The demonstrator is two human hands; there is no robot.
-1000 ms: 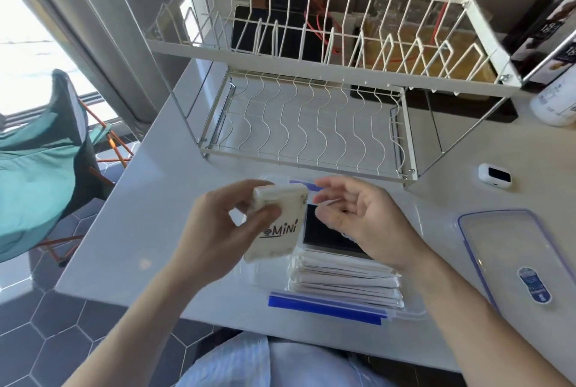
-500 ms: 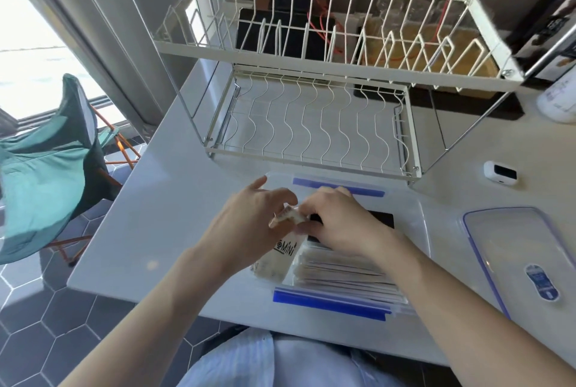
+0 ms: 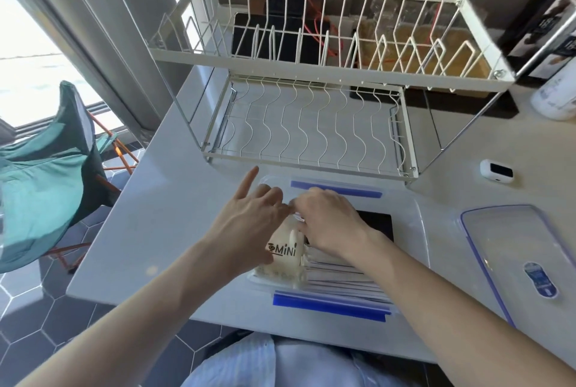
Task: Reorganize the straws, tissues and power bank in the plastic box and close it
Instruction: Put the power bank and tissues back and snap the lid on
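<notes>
Nearest, just under both wrists, the wrapped straws [image 3: 339, 274] lie as a flat layer of thin white sleeves along the near side of the plastic box [image 3: 417, 230], whose clear walls carry blue clip strips at the near and far edges. They look feather-light and slippery, likely to fan out, so a broad flat press probably suits them better than a pinch.

At the left hand [image 3: 249, 224] itself sits the tissue pack [image 3: 285, 254], a small cream soft packet printed "MiNi", standing on edge against the box's left wall, beside the straws. The left hand curls round it, thumb low on its face, index finger pointing free. It should squash easily and weigh little; holding it by its two broad faces seems safest. The right hand [image 3: 330, 224] is cupped fingers-down on the pack's top edge, touching the left hand's fingers; whether it pinches anything I cannot tell.

Just beyond the right hand lies the power bank [image 3: 377, 224], a dark flat slab on the box floor, probably stiff and the heaviest item, best taken by its long edges.

Off to the right of that hand, the lid [image 3: 511, 249] rests on the bench [image 3: 149, 230], well apart from the box. Farther off stands a wire dish rack [image 3: 311, 124].
</notes>
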